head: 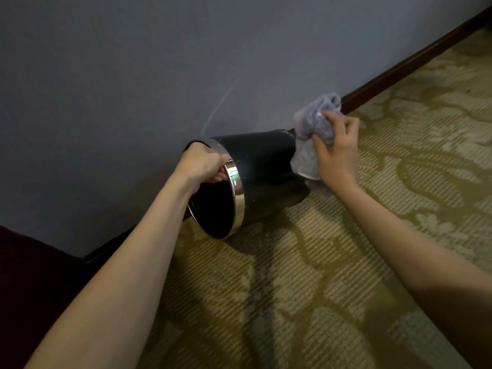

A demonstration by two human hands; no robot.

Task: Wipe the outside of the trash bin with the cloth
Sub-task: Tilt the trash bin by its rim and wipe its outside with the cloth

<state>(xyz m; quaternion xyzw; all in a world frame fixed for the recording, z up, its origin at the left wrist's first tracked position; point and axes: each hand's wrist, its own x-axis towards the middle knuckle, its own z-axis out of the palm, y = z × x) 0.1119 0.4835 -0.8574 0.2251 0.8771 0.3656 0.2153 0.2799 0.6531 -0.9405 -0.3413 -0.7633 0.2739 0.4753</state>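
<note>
We look down at our two bare forearms reaching over a patterned carpet (319, 275) — ribbed, olive and tan, with curling leaf shapes. A round trash bin (266, 166) lies tipped on its side where the carpet meets a smooth grey-blue wall (133, 75), its open mouth turned toward us. The bin is glossy black, slightly tapered, with a shiny chrome band (237, 187) around the rim. Our left hand (202, 163) is closed on the top of that rim, fingers hooked inside. Our right hand (336, 153) clutches a soft, crumpled grey cloth (311, 145) and presses it against the bin's far end — its base. A dark wooden baseboard (412, 62) runs along the foot of the wall.
</note>
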